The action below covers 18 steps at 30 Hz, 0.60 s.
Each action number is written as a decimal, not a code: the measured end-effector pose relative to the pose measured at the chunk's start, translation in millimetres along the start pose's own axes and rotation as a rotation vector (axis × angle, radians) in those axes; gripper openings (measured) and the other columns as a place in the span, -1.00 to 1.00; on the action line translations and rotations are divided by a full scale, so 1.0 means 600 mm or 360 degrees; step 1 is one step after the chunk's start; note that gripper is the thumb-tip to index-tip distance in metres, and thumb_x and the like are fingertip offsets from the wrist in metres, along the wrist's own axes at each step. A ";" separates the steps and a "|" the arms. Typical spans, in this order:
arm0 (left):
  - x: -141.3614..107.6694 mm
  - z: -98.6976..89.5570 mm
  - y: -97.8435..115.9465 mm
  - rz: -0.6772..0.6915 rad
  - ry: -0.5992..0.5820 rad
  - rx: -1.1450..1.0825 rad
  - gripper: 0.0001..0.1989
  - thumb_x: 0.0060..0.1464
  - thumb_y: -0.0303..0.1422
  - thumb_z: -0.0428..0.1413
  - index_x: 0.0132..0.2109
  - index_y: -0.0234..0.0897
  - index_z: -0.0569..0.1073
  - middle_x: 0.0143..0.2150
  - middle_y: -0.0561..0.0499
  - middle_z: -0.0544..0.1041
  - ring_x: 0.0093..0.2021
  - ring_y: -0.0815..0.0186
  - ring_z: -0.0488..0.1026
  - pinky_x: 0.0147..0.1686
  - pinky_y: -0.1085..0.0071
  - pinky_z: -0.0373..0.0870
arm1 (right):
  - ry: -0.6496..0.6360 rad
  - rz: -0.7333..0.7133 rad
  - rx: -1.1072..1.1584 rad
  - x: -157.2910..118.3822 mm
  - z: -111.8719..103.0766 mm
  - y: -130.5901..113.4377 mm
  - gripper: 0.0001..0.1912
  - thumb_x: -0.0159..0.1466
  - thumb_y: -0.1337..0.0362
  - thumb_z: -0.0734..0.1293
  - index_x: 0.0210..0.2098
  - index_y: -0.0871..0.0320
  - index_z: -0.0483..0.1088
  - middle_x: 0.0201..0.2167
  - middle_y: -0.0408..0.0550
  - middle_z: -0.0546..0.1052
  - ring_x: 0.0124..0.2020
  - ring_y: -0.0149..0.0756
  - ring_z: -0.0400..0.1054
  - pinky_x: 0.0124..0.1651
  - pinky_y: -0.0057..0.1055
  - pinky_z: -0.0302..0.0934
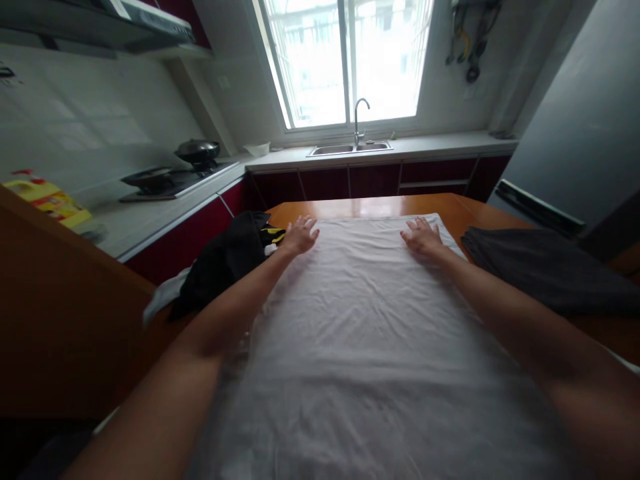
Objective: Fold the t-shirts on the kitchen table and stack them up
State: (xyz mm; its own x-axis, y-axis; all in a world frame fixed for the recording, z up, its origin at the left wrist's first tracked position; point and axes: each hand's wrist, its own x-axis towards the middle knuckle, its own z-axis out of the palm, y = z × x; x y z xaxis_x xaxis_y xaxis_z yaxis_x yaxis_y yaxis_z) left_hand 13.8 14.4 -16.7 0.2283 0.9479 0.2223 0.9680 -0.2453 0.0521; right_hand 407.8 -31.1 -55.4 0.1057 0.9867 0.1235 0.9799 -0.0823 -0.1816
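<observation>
A large white cloth (365,313) lies spread over the wooden table (350,208), lightly wrinkled, its near part blurred and running out of view at the bottom. Near its far left corner my left hand (300,237) rests with the fingers spread out. My right hand (421,237) lies the same way at the far right corner, palm down on the fabric. Neither hand grasps anything. Just left of my left hand is a heap of black cloth (225,260) with some yellow and white on it.
Folded dark grey cloth (545,267) lies on the table's right side. Behind stands a counter with a sink (350,149) and faucet (357,120). To the left are a stove with a wok (197,151) and a yellow bottle (47,200). A refrigerator (575,127) stands right.
</observation>
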 end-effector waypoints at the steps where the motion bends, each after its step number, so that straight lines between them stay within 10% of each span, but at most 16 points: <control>1: 0.010 0.009 0.026 0.0091 -0.0014 -0.0047 -0.44 0.35 -0.13 -0.13 0.41 -0.17 0.21 0.47 -0.09 0.12 0.46 0.04 0.00 0.40 -0.02 -0.10 | -0.0037 0.0023 -0.0001 0.007 0.002 -0.003 -0.31 0.43 -0.04 -0.01 0.41 0.19 0.08 0.49 0.18 -0.08 0.49 -0.03 -0.28 0.41 0.19 -0.33; 10: 0.050 0.064 0.232 0.0558 -0.0315 -0.0228 -0.29 0.29 0.18 -0.23 0.46 0.04 0.06 0.53 -0.01 -0.07 0.50 -0.08 -0.19 0.35 -0.26 -0.16 | -0.0256 0.0029 -0.0020 0.033 0.014 -0.001 -0.22 0.40 -0.16 -0.03 0.46 0.12 -0.03 0.50 0.13 -0.12 0.49 0.05 -0.28 0.41 0.23 -0.38; 18: 0.059 0.067 0.245 0.0417 -0.0360 -0.0191 -0.22 0.25 0.22 -0.25 0.47 -0.01 0.05 0.53 -0.05 -0.10 0.49 -0.14 -0.21 0.33 -0.31 -0.21 | -0.0049 0.0113 0.0047 0.056 0.007 0.012 -0.27 0.42 -0.09 -0.02 0.42 0.21 0.06 0.48 0.22 -0.04 0.48 0.01 -0.22 0.40 0.19 -0.32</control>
State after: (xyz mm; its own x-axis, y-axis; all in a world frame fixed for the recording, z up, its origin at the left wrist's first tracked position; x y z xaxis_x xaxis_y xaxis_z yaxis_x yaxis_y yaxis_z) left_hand 168.4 20.1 -40.3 0.4971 0.8674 0.0229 0.8577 -0.4952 0.1384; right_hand 417.9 2.2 -56.9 0.1692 0.9824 0.0793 0.9646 -0.1485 -0.2178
